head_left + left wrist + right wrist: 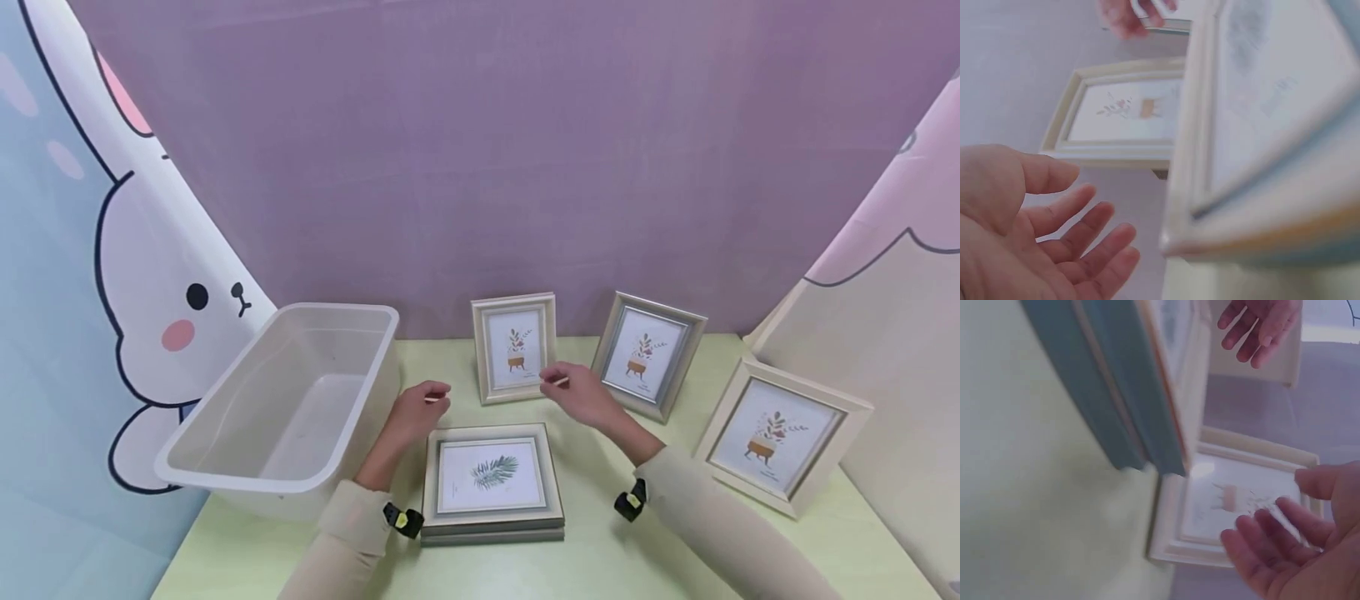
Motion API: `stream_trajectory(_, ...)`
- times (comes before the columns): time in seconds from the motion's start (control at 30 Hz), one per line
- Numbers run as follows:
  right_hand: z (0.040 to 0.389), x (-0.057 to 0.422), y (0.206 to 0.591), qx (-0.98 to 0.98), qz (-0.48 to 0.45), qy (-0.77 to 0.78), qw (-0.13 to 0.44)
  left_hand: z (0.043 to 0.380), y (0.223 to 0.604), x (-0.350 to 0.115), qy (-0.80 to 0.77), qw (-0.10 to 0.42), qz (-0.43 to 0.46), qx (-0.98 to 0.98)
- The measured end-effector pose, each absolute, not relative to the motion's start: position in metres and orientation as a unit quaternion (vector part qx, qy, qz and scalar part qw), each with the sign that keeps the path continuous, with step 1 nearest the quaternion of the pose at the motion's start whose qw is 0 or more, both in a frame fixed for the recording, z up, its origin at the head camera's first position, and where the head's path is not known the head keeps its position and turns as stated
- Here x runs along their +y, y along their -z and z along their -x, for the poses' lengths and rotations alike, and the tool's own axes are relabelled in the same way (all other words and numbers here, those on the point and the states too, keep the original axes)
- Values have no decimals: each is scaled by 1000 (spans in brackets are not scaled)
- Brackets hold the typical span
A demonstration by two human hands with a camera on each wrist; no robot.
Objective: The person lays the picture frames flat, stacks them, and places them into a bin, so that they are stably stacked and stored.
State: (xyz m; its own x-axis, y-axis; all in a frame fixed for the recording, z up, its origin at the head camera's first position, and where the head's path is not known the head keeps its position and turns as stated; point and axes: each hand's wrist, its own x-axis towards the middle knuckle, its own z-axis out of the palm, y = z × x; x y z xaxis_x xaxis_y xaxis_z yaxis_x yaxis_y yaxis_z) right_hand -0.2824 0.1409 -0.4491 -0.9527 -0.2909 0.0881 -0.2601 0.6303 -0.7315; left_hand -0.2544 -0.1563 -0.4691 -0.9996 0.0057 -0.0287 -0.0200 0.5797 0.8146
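Observation:
A flat stack of picture frames lies on the table, the top frame (491, 475) showing a green leaf print. Beyond its far left corner hovers my left hand (420, 410), fingers loosely bent and holding nothing, as the left wrist view shows. My right hand (581, 393) is raised over the table past the stack's far right corner. Its fingertips overlap the lower right edge of a standing cream frame (515, 346) with a potted-plant print. In the right wrist view the right hand (1310, 544) is empty too, its fingers relaxed and spread.
Left of the stack stands a large white plastic tub (360, 417), its inside bare. A silver-grey frame (648, 354) leans upright at the back right, and another cream frame (780, 433) stands at the far right. A purple curtain (480, 167) hangs behind the table.

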Motion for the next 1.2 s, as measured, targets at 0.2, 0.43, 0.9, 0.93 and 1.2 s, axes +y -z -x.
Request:
stream_trajectory(0.2, 303, 137, 425, 892, 218, 392, -52, 270, 449, -138, -498, -2, 10, 867)
stream_trajectory(0.43, 331, 124, 402, 889, 275, 354, -96, 296, 443, -121, -557, -33, 33, 829)
stream_trajectory(0.9, 379, 90, 366, 921, 311, 195, -131, 332, 478, -99, -595, -59, 84, 797)
stream_trajectory(0.93, 382, 88, 367, 923, 313, 185, -126, 333, 479, -98, -596, -58, 87, 796)
stream_trajectory(1.2, 396, 77, 378, 937, 293, 165, -92, 333, 482, -88, -603, -53, 87, 791)
